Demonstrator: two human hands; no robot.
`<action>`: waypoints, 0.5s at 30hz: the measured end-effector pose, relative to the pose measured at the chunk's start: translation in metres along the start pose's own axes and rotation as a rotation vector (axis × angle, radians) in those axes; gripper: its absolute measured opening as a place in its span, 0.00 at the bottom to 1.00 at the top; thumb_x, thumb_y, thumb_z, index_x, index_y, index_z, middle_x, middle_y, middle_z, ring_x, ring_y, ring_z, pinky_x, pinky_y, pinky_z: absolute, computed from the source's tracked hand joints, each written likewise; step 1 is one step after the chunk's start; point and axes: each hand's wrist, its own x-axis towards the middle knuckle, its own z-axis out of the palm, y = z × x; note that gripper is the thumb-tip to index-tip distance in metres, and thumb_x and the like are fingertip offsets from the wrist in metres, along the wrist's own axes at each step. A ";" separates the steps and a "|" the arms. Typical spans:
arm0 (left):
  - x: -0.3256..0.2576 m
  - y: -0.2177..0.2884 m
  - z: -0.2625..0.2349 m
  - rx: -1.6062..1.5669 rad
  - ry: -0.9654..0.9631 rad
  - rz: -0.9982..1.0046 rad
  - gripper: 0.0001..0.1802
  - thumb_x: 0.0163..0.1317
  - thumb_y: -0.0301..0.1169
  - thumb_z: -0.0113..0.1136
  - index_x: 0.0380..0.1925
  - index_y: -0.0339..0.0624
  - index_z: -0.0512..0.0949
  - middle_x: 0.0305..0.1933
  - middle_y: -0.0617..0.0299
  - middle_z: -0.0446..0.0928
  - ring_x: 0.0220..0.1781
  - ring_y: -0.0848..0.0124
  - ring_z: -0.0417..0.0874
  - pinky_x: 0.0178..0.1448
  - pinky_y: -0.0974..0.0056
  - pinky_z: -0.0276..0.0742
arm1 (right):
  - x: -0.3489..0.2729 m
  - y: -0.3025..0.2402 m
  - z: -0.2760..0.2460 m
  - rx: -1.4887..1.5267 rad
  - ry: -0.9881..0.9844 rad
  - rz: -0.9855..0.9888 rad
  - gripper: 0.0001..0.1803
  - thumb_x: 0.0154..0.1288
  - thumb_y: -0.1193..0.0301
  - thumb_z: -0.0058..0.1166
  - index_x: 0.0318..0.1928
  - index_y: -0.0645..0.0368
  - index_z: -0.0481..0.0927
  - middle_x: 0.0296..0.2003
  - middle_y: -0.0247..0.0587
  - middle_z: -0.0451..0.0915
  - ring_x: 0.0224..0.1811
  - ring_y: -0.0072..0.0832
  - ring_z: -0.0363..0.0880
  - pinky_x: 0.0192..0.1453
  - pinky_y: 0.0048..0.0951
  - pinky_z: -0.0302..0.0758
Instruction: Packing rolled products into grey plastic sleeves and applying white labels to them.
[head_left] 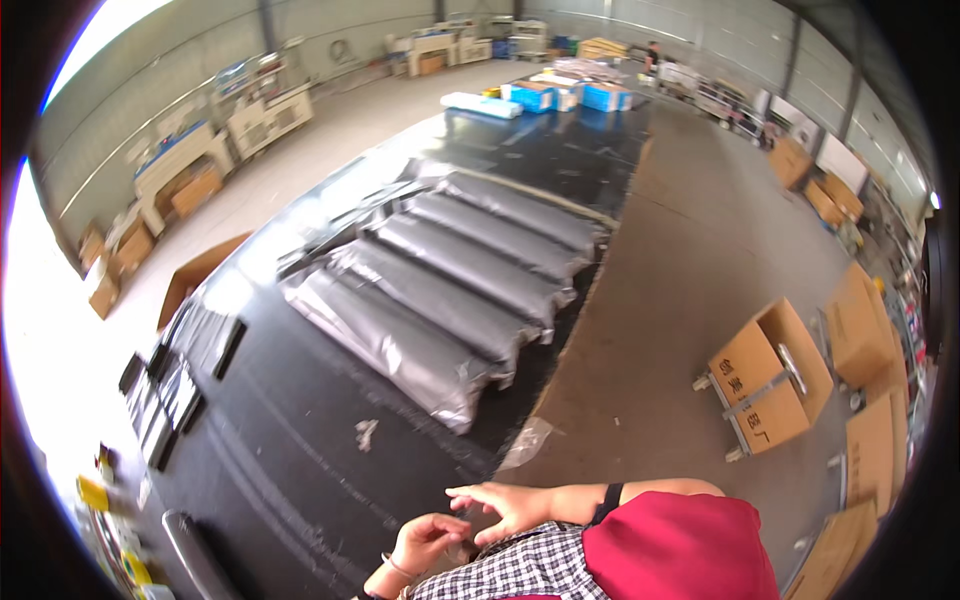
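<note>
Left hand (425,540) and right hand (512,507) close together beside a black table (290,420) bearing grey bundles (450,285)

In the head view, both bare hands are in front of the body at the lower edge, just beside each other, over a black-and-white checked apron (510,570). The right hand comes in from the right, a black band (607,503) on its wrist, its fingers stretched toward the left and apart, gripping nothing that shows. The left hand has its fingers curled, with a bracelet (397,567) at the wrist; whether its fingertips meet or pinch something small, I cannot tell.

The grey bundles lie side by side in a slanting row on the table, beyond the hands and apart from them, wrapped in shiny plastic with crumpled ends toward the right edge. Nearer the hands are a crumpled scrap (367,433) on the tabletop and a piece of clear film (527,443) at its right edge.

Flat black packets (205,340) lie along the table's left side, and a dark roll (195,550) is at the lower left. Blue boxes (605,97) and a white roll (480,105) sit toward the far end. To the right, on the floor, a cardboard box (740,380) stands on a wheeled base.
</note>
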 end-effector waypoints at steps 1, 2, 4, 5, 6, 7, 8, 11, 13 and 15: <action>0.036 0.010 0.010 0.061 -0.083 0.101 0.04 0.65 0.17 0.63 0.38 0.33 0.81 0.47 0.51 0.85 0.53 0.63 0.86 0.60 0.60 0.81 | -0.008 0.000 -0.004 0.248 -0.021 0.134 0.45 0.65 0.60 0.67 0.76 0.58 0.57 0.60 0.50 0.77 0.61 0.37 0.78 0.68 0.36 0.71; 0.069 0.026 0.027 -0.054 -0.143 0.085 0.03 0.64 0.16 0.63 0.36 0.33 0.81 0.46 0.50 0.85 0.52 0.65 0.86 0.59 0.61 0.82 | -0.017 0.007 -0.008 0.417 0.074 0.167 0.34 0.67 0.61 0.65 0.68 0.57 0.68 0.48 0.42 0.82 0.49 0.27 0.81 0.58 0.29 0.75; 0.105 0.030 0.073 0.180 -0.143 0.076 0.04 0.64 0.15 0.63 0.37 0.33 0.81 0.44 0.51 0.86 0.47 0.67 0.87 0.54 0.64 0.84 | -0.067 0.024 -0.028 0.430 0.082 0.269 0.16 0.76 0.58 0.54 0.52 0.57 0.79 0.36 0.31 0.80 0.41 0.20 0.77 0.49 0.26 0.74; 0.136 0.026 0.104 0.263 -0.150 0.104 0.04 0.64 0.15 0.62 0.37 0.33 0.80 0.42 0.51 0.86 0.45 0.67 0.88 0.53 0.65 0.84 | -0.106 0.041 -0.052 0.356 0.174 0.198 0.15 0.79 0.59 0.49 0.48 0.58 0.80 0.34 0.30 0.80 0.42 0.21 0.77 0.49 0.28 0.74; 0.169 0.018 0.133 0.151 -0.124 0.005 0.03 0.65 0.17 0.63 0.37 0.34 0.80 0.40 0.55 0.87 0.43 0.70 0.87 0.52 0.67 0.83 | -0.145 0.051 -0.092 0.334 0.208 0.196 0.15 0.79 0.59 0.49 0.48 0.58 0.80 0.34 0.30 0.80 0.42 0.21 0.77 0.49 0.28 0.74; 0.191 0.009 0.155 0.011 -0.106 -0.004 0.03 0.66 0.19 0.63 0.37 0.35 0.79 0.40 0.54 0.87 0.43 0.68 0.88 0.51 0.66 0.83 | -0.177 0.060 -0.116 0.401 0.239 0.265 0.16 0.80 0.59 0.47 0.43 0.59 0.79 0.32 0.30 0.78 0.40 0.20 0.75 0.48 0.27 0.73; 0.217 0.003 0.175 -0.025 -0.105 -0.070 0.02 0.68 0.22 0.62 0.37 0.36 0.79 0.40 0.53 0.86 0.43 0.68 0.88 0.49 0.66 0.84 | -0.208 0.068 -0.139 0.470 0.267 0.334 0.19 0.81 0.59 0.44 0.38 0.59 0.79 0.31 0.29 0.75 0.38 0.19 0.73 0.48 0.27 0.72; 0.273 -0.010 0.235 -0.104 -0.148 -0.205 0.06 0.72 0.28 0.59 0.37 0.37 0.78 0.40 0.53 0.86 0.41 0.67 0.87 0.47 0.65 0.83 | -0.278 0.103 -0.183 0.391 0.379 0.203 0.20 0.81 0.59 0.44 0.35 0.60 0.77 0.30 0.28 0.74 0.37 0.19 0.71 0.49 0.25 0.70; 0.310 -0.014 0.271 -0.228 -0.185 -0.310 0.12 0.76 0.37 0.53 0.39 0.40 0.78 0.38 0.55 0.85 0.38 0.68 0.85 0.46 0.64 0.81 | -0.314 0.114 -0.213 0.425 0.450 0.166 0.21 0.81 0.56 0.44 0.34 0.57 0.79 0.27 0.23 0.73 0.31 0.15 0.66 0.41 0.21 0.67; 0.352 -0.011 0.305 -0.337 -0.206 -0.337 0.15 0.75 0.40 0.54 0.36 0.40 0.76 0.34 0.55 0.83 0.33 0.68 0.82 0.42 0.64 0.79 | -0.348 0.125 -0.245 0.567 0.585 0.233 0.21 0.80 0.57 0.46 0.33 0.57 0.79 0.27 0.23 0.73 0.31 0.15 0.66 0.40 0.21 0.66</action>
